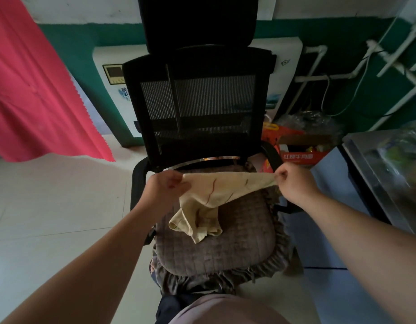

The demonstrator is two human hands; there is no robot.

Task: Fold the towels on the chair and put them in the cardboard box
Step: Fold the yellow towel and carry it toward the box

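A cream towel (pixel 216 195) with thin reddish stripes is stretched above the seat of a black mesh office chair (pixel 197 101). My left hand (pixel 166 187) pinches its left corner and my right hand (pixel 290 180) pinches its right corner, so the top edge is taut between them. The lower part of the towel sags onto the grey quilted seat cushion (pixel 225 251). A red and brown cardboard box (pixel 302 153) with open flaps stands on the floor behind the chair's right armrest.
A pink cloth (pixel 36 90) hangs at the left. A white appliance (pixel 113 90) stands against the green wall behind the chair. A metal table (pixel 377 164) with plastic bags is at the right. Pale floor tiles (pixel 50 206) lie left of the chair.
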